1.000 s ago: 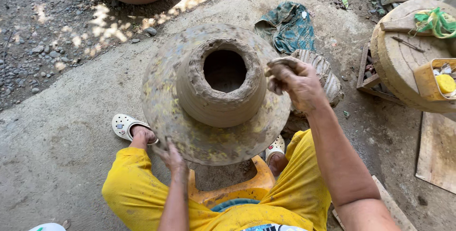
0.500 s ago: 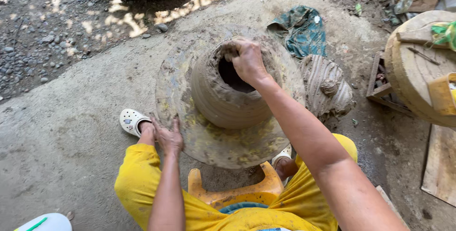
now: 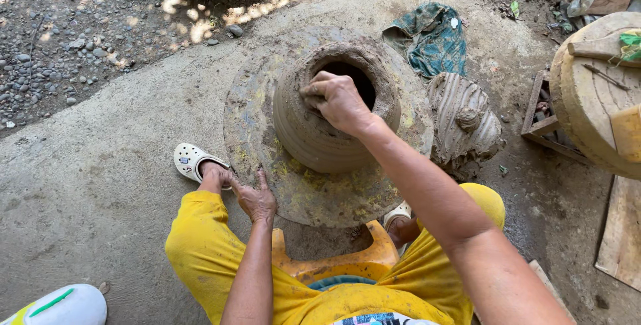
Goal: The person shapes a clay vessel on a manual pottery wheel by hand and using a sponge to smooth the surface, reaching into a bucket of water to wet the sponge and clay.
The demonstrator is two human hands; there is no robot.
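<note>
Hands at a clay pot on a round turning disc

The clay pot (image 3: 334, 121) stands upright in the middle of the round disc (image 3: 267, 165), its long axis vertical and its open mouth facing straight up; the right hand (image 3: 337, 101) lies on the near rim, fingers curled and pressed together against the wet clay; the left hand (image 3: 255, 198) rests flat on the disc's near edge, fingers spread; a ridged lump of clay (image 3: 464, 124) sits just beside the disc; a green cloth (image 3: 431, 38) lies beyond it.
</note>
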